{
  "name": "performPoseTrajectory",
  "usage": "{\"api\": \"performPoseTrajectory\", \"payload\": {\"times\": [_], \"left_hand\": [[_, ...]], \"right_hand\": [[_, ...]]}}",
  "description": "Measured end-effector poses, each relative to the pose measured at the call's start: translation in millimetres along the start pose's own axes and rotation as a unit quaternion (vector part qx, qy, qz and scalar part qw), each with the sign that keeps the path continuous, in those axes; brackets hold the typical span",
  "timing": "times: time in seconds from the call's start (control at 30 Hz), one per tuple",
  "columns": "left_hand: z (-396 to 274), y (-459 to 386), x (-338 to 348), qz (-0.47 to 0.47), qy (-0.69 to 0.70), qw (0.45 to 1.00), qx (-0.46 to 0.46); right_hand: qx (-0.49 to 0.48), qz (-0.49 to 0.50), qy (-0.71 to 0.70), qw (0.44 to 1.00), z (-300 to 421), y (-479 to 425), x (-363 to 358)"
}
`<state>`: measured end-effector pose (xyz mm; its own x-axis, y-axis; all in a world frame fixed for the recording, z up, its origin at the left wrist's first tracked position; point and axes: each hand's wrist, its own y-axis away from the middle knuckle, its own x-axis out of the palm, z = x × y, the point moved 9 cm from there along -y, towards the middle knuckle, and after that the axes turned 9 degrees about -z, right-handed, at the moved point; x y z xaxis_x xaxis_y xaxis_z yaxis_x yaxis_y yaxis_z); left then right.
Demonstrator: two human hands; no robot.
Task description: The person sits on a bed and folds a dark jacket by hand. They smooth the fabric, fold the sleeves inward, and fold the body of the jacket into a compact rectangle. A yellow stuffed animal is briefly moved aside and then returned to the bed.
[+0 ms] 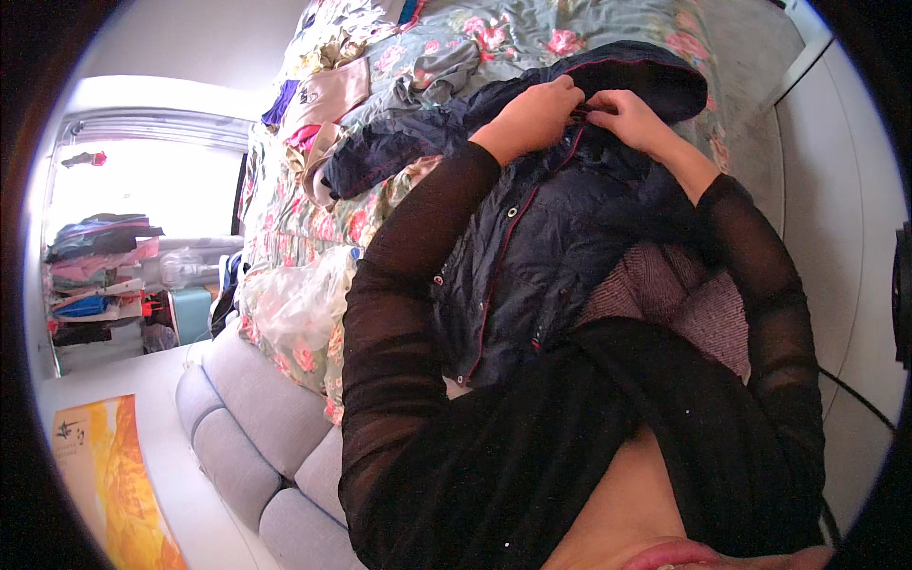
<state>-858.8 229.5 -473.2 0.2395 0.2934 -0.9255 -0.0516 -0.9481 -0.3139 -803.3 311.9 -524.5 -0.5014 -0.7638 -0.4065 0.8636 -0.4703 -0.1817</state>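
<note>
A dark navy jacket (548, 235) with thin red piping and snap buttons lies over the bed edge and the person's lap. Its hood (652, 78) points away at the top, and one sleeve (385, 153) stretches out to the left. At the collar, just below the hood, my left hand (538, 110) and my right hand (627, 117) nearly meet. Both pinch the jacket's front edge between thumb and fingers. The small part between the fingertips is too hidden to make out. A snap button (512, 212) shows on the placket below the hands.
Under the jacket is a bed with a floral cover (563, 43). Crumpled clothes, among them a pale pink garment (335, 96), lie left of the jacket. A clear plastic bag (299, 292) is nearer the grey padded headboard (256, 413). A white cabinet (826, 157) stands on the right.
</note>
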Motion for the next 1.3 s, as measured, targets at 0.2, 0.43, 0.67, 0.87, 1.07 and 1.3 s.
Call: {"api": "performPoseTrajectory", "payload": {"times": [0.2, 0.43, 0.67, 0.87, 1.07, 1.3], "left_hand": [[3, -2, -1, 0.015, -0.030, 0.999, -0.014], [3, -8, -1, 0.005, -0.016, 1.000, -0.008], [8, -8, -3, -0.025, 0.030, 0.999, -0.030], [11, -2, -10, -0.056, 0.071, 0.996, -0.023], [10, -2, -17, -0.072, 0.093, 0.993, -0.016], [9, 0, -13, -0.066, 0.090, 0.994, -0.017]], "right_hand": [[-0.026, -0.042, 0.042, 0.998, 1, -5, 3], [-0.013, -0.049, 0.069, 0.996, 4, 2, 3], [-0.021, -0.067, 0.047, 0.996, 14, 7, -4], [-0.074, -0.060, 0.047, 0.994, 18, 4, 1], [-0.099, -0.053, 0.058, 0.992, 29, 5, 0], [-0.144, -0.072, 0.096, 0.982, 40, 10, -5]]}}
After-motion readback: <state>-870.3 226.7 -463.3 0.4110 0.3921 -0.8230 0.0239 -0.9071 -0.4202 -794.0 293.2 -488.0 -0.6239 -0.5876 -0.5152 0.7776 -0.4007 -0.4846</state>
